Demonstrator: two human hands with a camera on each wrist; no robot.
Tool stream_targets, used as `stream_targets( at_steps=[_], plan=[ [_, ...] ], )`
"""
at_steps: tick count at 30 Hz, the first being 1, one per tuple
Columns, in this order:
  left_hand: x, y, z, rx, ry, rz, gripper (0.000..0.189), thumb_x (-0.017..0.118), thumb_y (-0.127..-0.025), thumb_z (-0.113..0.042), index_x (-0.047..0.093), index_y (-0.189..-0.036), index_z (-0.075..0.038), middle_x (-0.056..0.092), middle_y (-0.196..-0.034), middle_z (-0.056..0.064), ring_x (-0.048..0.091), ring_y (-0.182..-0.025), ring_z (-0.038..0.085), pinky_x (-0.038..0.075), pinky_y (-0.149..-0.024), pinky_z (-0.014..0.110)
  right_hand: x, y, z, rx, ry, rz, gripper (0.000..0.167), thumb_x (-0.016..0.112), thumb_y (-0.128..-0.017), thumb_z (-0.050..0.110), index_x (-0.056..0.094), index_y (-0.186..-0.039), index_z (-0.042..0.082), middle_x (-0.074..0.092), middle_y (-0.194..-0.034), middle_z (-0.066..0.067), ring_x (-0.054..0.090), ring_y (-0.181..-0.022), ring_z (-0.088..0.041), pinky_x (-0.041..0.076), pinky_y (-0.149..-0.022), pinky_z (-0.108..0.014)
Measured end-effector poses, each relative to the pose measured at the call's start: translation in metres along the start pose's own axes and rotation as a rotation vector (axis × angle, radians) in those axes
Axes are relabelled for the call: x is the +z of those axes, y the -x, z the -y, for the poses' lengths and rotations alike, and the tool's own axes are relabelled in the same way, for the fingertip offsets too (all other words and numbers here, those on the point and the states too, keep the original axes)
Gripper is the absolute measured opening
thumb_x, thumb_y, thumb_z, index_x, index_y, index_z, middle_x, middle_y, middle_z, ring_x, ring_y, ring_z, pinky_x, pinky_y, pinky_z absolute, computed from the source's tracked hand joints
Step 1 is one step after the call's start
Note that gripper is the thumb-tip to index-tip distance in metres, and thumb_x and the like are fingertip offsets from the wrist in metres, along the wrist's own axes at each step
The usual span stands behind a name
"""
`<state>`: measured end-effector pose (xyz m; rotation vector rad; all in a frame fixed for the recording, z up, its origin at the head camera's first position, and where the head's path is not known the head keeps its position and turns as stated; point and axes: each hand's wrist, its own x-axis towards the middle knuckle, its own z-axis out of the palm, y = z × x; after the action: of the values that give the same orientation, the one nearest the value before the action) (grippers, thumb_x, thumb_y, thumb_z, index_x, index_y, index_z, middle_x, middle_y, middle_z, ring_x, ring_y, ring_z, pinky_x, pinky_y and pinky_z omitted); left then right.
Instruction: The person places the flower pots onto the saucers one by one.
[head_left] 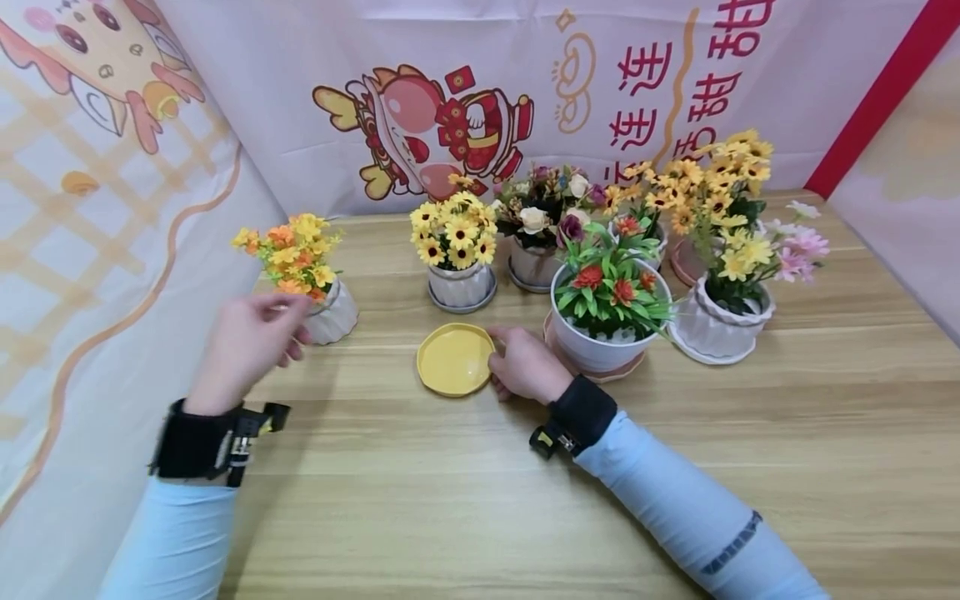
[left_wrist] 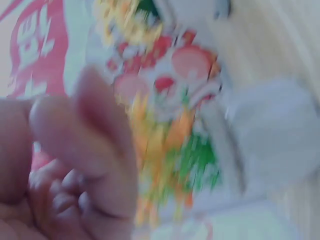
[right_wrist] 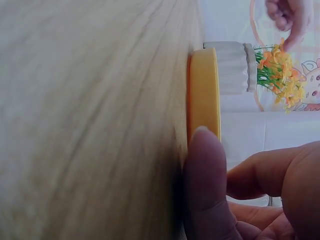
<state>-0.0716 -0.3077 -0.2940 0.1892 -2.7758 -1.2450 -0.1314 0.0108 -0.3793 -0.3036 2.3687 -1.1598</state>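
Observation:
A round yellow saucer [head_left: 453, 360] lies flat on the wooden table, in front of the pot with yellow daisies. My right hand [head_left: 528, 364] pinches its right edge; in the right wrist view the thumb [right_wrist: 205, 175] rests against the saucer's side wall [right_wrist: 204, 95]. My left hand [head_left: 251, 346] hovers beside a white ribbed pot [head_left: 333, 315] of orange and yellow flowers [head_left: 292, 258], fingers loosely curled and holding nothing. The blurred left wrist view has the hand [left_wrist: 85, 155] close to those flowers, apart from the pot.
Behind the saucer stands the yellow daisy pot [head_left: 459, 283] on a grey saucer. Right of my right hand is a white pot [head_left: 600, 346] with red flowers on a pink saucer. More flower pots crowd the back right, including a white ribbed one [head_left: 723, 329]. Printed cloth [head_left: 300, 50] walls the table.

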Motion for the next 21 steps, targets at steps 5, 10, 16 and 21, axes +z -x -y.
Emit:
stream_targets(
  at_steps=[5,10,16,21],
  plan=[
    [-0.036,-0.008,0.014,-0.073,0.129,-0.242,0.036,0.059,-0.099,-0.033,0.066,-0.119,-0.004,0.069,-0.067,-0.001,0.064,-0.051,0.014,0.054,-0.044,0.025,0.0,-0.002,0.0,0.004,-0.006,0.001,0.052,0.051,-0.1,0.007,0.04,-0.151,0.011,0.066,-0.068,-0.011,0.065,-0.053,-0.02,0.056,-0.049,-0.03],
    [-0.044,-0.034,0.037,-0.146,0.041,-0.147,0.048,0.049,-0.102,-0.033,0.054,-0.135,0.001,0.067,-0.067,-0.006,0.066,-0.054,0.012,0.057,-0.05,0.027,0.0,-0.002,-0.001,-0.002,-0.015,-0.01,0.052,0.053,-0.099,0.006,0.042,-0.15,0.011,0.066,-0.067,-0.011,0.065,-0.052,-0.02,0.056,-0.048,-0.03],
    [-0.035,-0.054,0.06,-0.191,-0.027,0.088,0.063,0.041,-0.105,-0.035,0.033,-0.148,0.011,0.07,-0.084,0.008,0.068,-0.066,0.017,0.061,-0.062,0.035,0.003,-0.003,-0.001,-0.015,-0.039,-0.015,0.052,0.053,-0.098,0.005,0.043,-0.149,0.01,0.066,-0.065,-0.011,0.064,-0.05,-0.02,0.056,-0.047,-0.03],
    [-0.03,-0.065,0.063,-0.221,-0.041,0.156,0.061,0.036,-0.103,-0.025,0.024,-0.149,0.013,0.069,-0.095,0.02,0.069,-0.073,0.023,0.061,-0.065,0.038,0.003,-0.004,0.0,-0.001,-0.032,-0.02,0.053,0.053,-0.098,0.005,0.042,-0.15,0.01,0.066,-0.066,-0.011,0.066,-0.052,-0.02,0.057,-0.048,-0.031]
  ],
)
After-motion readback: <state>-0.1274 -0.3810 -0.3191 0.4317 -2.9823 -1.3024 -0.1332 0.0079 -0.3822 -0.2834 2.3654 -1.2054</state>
